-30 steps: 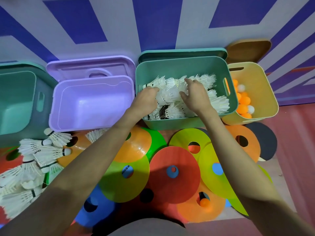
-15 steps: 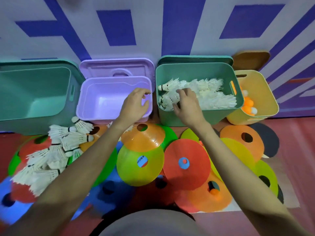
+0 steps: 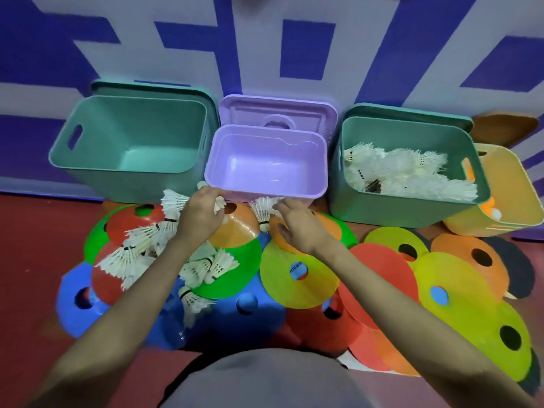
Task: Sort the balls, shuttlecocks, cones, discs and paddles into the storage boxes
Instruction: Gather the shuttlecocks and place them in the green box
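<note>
Both hands withdrawn from the shuttlecock-filled green box (image 3: 406, 207), left hand (image 3: 200, 216) now gripping a shuttlecock (image 3: 219, 204) before the purple box (image 3: 265, 189), right hand (image 3: 300, 225) fingers apart, touching another shuttlecock (image 3: 263, 210) there.

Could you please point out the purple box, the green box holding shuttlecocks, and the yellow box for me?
purple box (image 3: 266, 189): head view, on its near rim.
green box holding shuttlecocks (image 3: 391, 212): head view, on its front wall.
yellow box (image 3: 512, 184): head view, on its inner wall.

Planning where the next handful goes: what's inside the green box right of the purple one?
The green box holds a heap of white shuttlecocks; one small dark gap shows, but its floor is otherwise covered.
</note>
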### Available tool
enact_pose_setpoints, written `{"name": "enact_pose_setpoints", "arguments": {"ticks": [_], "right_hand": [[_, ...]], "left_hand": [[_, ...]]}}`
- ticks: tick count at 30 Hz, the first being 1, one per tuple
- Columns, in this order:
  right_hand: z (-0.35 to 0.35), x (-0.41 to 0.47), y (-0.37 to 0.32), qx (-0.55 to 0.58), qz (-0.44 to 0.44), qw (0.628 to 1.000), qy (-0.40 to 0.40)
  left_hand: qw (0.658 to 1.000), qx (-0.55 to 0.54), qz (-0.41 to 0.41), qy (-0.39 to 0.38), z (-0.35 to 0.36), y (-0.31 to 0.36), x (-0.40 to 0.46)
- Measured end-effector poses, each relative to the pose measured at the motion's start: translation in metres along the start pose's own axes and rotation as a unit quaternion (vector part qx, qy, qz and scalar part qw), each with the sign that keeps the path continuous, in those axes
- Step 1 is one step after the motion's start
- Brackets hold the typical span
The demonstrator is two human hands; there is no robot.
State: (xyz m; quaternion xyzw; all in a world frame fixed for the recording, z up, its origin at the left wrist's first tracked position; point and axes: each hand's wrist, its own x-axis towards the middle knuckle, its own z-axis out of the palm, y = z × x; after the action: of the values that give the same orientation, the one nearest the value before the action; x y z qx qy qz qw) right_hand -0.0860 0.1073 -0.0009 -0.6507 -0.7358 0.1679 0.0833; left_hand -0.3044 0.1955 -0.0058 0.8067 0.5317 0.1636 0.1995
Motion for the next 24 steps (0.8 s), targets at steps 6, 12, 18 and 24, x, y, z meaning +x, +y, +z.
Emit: {"name": "enact_pose_setpoints", "arguments": {"ticks": [6,12,18,24], "right_hand": [[0.024,0.041,-0.027,-0.08,-0.006,0.992,-0.094],[0.032,0.071,-0.035,-0.112,0.022,0.985,-0.13],[0.033,0.075,-0.044,-0.12,0.007,0.987,-0.111],[0.03,0.061,-0.049,-0.131,0.0,0.985,-0.116]], "left_hand": [[0.994,0.093,-0.02,-0.049,-0.014,-0.045,-0.006],[0.99,0.12,-0.011,-0.068,-0.017,-0.068,-0.008],[0.99,0.099,-0.002,-0.1,-0.012,-0.075,-0.003],[0.989,0.105,-0.002,-0.105,-0.008,-0.074,0.004]]}}
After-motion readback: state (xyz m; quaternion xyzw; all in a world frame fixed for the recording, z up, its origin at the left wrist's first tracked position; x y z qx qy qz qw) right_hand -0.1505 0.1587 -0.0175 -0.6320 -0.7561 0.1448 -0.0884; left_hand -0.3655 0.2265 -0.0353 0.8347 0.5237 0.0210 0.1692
